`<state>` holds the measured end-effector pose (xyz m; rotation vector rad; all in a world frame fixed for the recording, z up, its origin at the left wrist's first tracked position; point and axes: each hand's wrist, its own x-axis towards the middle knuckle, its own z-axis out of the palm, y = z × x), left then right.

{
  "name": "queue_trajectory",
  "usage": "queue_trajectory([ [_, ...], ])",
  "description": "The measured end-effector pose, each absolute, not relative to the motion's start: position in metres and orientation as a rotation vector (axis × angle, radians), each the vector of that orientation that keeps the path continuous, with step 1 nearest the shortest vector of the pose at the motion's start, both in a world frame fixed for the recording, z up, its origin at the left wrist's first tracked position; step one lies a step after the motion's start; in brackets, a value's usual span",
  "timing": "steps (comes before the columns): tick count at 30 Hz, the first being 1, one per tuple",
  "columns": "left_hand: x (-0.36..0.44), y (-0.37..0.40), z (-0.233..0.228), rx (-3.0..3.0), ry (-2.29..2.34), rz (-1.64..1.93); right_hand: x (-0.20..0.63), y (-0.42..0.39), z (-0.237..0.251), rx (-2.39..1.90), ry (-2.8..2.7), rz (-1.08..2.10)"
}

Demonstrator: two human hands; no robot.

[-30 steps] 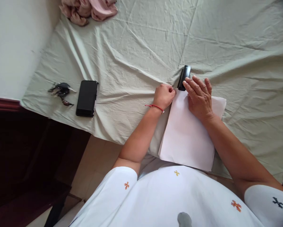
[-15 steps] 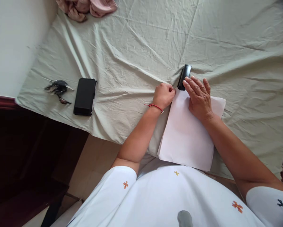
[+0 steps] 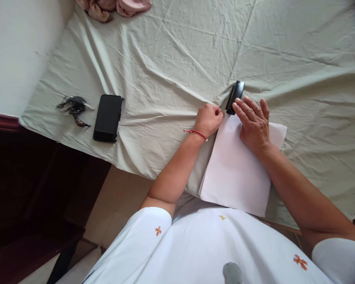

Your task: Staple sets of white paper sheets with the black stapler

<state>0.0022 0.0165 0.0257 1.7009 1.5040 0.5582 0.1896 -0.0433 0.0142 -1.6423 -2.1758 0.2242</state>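
Observation:
A stack of white paper sheets (image 3: 238, 173) lies on the cloth in front of me. At its top left corner stands a black stapler (image 3: 235, 96), with its near end over the paper's edge. My left hand (image 3: 208, 120), with a red string bracelet on the wrist, is closed in a pinch at that corner of the sheets. My right hand (image 3: 254, 124) lies flat with its fingers stretched out, the palm over the paper and the fingertips against the stapler's near end. The part of the paper under the right hand is hidden.
A wrinkled pale green cloth (image 3: 165, 86) covers the surface. To the left lie a black phone (image 3: 108, 118) and a bunch of keys (image 3: 73, 106). Pinkish crumpled fabric (image 3: 132, 6) sits at the far left, near a white wall (image 3: 20, 51).
The view has shifted slightly. Both hands, the stapler and the paper appear a little further right, with the hands in nearly the same pose.

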Motion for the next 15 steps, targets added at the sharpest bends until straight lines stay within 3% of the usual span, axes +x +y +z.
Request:
queue_trajectory([
  [15, -0.0032, 0.0191, 0.0235, 1.622, 1.403, 0.585, 0.1888, -0.0459, 0.0124, -1.64, -2.163, 0.215],
])
